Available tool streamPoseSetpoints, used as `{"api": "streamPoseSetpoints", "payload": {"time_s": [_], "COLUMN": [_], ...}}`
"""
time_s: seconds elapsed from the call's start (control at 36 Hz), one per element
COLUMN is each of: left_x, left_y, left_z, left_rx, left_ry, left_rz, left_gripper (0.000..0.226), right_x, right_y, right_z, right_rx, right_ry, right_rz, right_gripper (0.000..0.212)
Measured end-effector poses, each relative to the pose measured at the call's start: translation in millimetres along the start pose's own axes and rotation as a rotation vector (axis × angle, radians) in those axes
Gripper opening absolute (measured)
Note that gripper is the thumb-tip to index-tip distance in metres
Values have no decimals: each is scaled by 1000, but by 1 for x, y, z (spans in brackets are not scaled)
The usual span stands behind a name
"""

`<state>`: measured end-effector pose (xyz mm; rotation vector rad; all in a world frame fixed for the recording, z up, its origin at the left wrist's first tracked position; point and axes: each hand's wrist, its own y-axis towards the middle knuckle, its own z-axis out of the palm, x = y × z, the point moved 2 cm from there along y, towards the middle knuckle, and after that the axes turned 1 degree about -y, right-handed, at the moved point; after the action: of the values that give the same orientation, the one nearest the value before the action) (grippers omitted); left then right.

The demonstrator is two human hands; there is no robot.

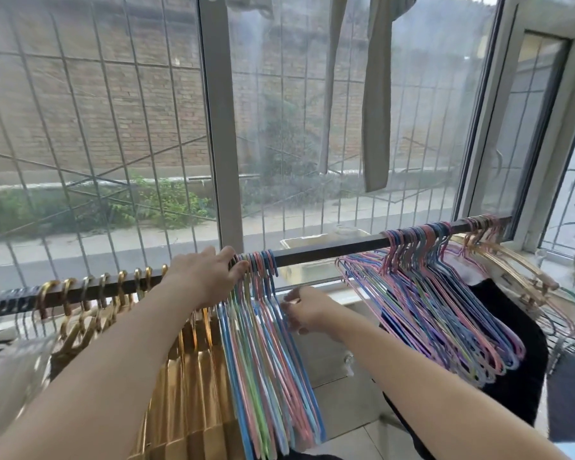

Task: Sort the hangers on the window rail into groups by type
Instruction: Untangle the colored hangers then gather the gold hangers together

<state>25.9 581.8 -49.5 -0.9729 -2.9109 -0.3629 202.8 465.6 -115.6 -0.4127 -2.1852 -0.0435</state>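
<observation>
several gold hangers [90,313] hang at left on the dark rail [329,249]. left hand [206,277] rests on rail, fingers [228,255] straight against hooks of the pastel wire hangers [266,343]. right hand [307,310] pinches that bunch's shoulder. second pastel bunch [445,307] far right.

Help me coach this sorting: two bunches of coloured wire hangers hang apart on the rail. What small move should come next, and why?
Probably slide the near bunch of coloured hangers right along the rail to join the far bunch. The left hand already rests at its hooks, the right hand touches its wires, and bare rail separates them.
</observation>
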Motion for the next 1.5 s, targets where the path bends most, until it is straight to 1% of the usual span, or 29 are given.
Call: {"api": "streamPoseSetpoints", "payload": {"time_s": [0.06, 0.11, 0.33, 0.44, 0.5, 0.58, 0.64, 0.75, 0.86, 0.92, 0.97, 1.06, 1.11, 1.17, 1.22, 1.25, 1.28, 1.31, 1.33, 1.39, 1.5], "left_x": [-1, -1, -1, 1, 3, 4, 4, 2, 2, 2, 1, 2, 3, 4, 4, 3, 2, 2, 1, -2, -7], "left_y": [0, 0, 2, 3, 3, 4, 4, 3, -1, -1, -1, 0, 0, -1, -2, -3, -4, -4, -5, -7, -12], "left_z": [0, 0, -1, 0, 1, 1, 0, -2, -3, -3, -4, -3, -1, -1, -3, -3, -3, -4, -4, -5, -11], "left_rx": [6, 8, 16, 14, 16, 14, 10, 20, 24, 25, 29, 38, 45, 51, 63, 69, 72, 77, 82, 83, 97], "left_ry": [-1, -5, -6, -14, -13, -15, -17, -36, -39, -40, -49, -54, -56, -65, -77, -84, -91, -97, -97, -80, 2], "left_rz": [-2, -2, -15, -11, -11, -12, -12, -11, -18, -19, -22, -32, -42, -51, -63, -68, -75, -82, -88, -87, -94], "left_gripper": [68, 69, 69, 70, 70, 70, 70, 70, 71, 71, 71, 72, 73, 73, 73, 74, 75, 75, 76, 76, 84], "right_x": [-5, -8, -14, -19, -22, -29, -33, -41, -53, -60, -63, -65, -62, -56, -49, -46, -43, -41, -41, -39, -31], "right_y": [0, -1, -8, -13, -16, -23, -32, -57, -87, -104, -120, -134, -138, -138, -136, -135, -134, -131, -129, -119, -87], "right_z": [6, 9, 10, 15, 20, 24, 24, 20, 15, 15, 13, -1, -11, -21, -32, -38, -44, -50, -55, -66, -85], "right_rx": [-12, -37, -101, -46, -38, -96, -132, -153, -174, -188, -237, -384, -440, -447, -417, -402, -395, -387, -388, -420, -507], "right_ry": [57, 53, 67, 79, 82, 44, 42, 141, 345, 493, 608, 735, 819, 884, 940, 968, 986, 982, 963, 892, 677], "right_rz": [12, -1, -20, -11, -18, -37, -44, -43, -50, -50, -61, -109, -164, -211, -262, -290, -320, -341, -356, -376, -326], "right_gripper": [20, 14, 18, 26, 26, 26, 31, 44, 54, 54, 53, 36, 26, 24, 23, 25, 34, 42, 40, 22, 20]}}
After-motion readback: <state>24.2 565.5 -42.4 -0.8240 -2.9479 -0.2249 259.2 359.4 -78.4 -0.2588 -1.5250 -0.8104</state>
